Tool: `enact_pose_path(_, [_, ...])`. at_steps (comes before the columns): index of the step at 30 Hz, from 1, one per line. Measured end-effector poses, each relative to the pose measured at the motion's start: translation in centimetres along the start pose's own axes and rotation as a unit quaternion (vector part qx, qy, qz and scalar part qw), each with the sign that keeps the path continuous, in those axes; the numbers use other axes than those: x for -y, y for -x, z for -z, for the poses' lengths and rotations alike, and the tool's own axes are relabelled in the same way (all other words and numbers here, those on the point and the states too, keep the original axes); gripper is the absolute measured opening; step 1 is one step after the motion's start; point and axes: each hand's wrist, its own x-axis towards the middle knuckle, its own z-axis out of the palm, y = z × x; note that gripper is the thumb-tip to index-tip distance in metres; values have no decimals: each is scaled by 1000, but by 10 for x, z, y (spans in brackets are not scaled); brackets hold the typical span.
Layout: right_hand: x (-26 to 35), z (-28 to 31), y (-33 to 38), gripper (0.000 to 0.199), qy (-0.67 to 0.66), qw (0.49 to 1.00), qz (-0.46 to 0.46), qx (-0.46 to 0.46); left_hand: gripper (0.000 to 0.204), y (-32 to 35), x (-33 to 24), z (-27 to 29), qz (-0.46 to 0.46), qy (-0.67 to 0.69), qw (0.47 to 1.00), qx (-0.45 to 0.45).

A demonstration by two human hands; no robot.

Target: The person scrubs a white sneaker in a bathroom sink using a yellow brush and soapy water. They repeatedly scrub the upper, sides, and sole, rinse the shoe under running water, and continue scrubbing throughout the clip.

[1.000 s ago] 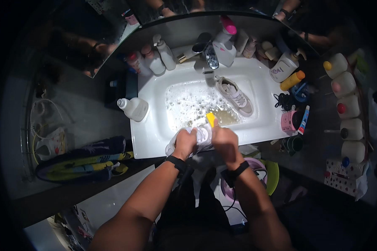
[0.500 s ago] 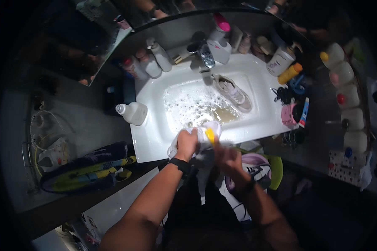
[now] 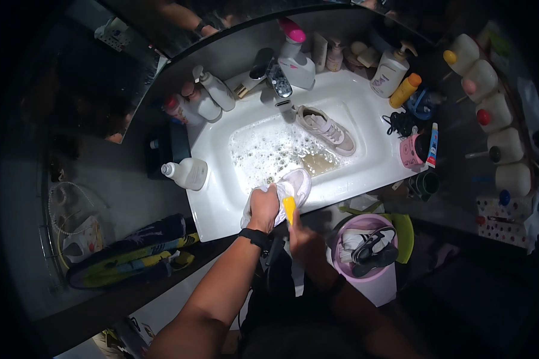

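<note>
head view, one entry.

left hand (image 3: 263,209): fingers clasped about a white shoe (image 3: 297,179); dark band at the wrist.

white shoe: at the near rim of the sink, toe pointing away from the person and over the basin; rear part largely covered by the left hand.

right hand (image 3: 305,240): closed round a yellow tool (image 3: 289,209), partly in shadow.

yellow tool: slim, its upper end at the right side of the white shoe; whether it presses there cannot be told.

sink (image 3: 212,216): white, rectangular, holding foamy water (image 3: 254,146), brownish toward the right.

second shoe (image 3: 328,131): pale, inside the basin near the faucet (image 3: 279,82), tilted, toe toward the person.

white jug (image 3: 191,173): capped, upon the left rim.

spray bottle (image 3: 296,67): white, pink head, behind the basin, right of the faucet.

orange bottle (image 3: 405,91): right rim, beside a large pump bottle (image 3: 389,75).

pink bucket (image 3: 341,232): below the sink, at right, containing dark-and-white footwear (image 3: 374,248).
</note>
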Motion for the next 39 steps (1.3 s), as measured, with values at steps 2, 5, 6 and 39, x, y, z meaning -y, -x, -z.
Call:
enact_pose_path(2, [-2,-4,2,50,157,974,91,-139,50,0,0,1,-2,0,1000,-4])
enact_pose_path(5, [10,-1,12,49,395,894,134,-161,50,1,0,3,9,48,999,24])
enact_pose_path(6, [16,2,14,48,474,857,129,-152,48,2,-1,3,4,68,997,31])
enact_pose_path(39, [49,-3,-17,44,4,965,-137,-225,48,12,-14,1,-26,-41,998,44])
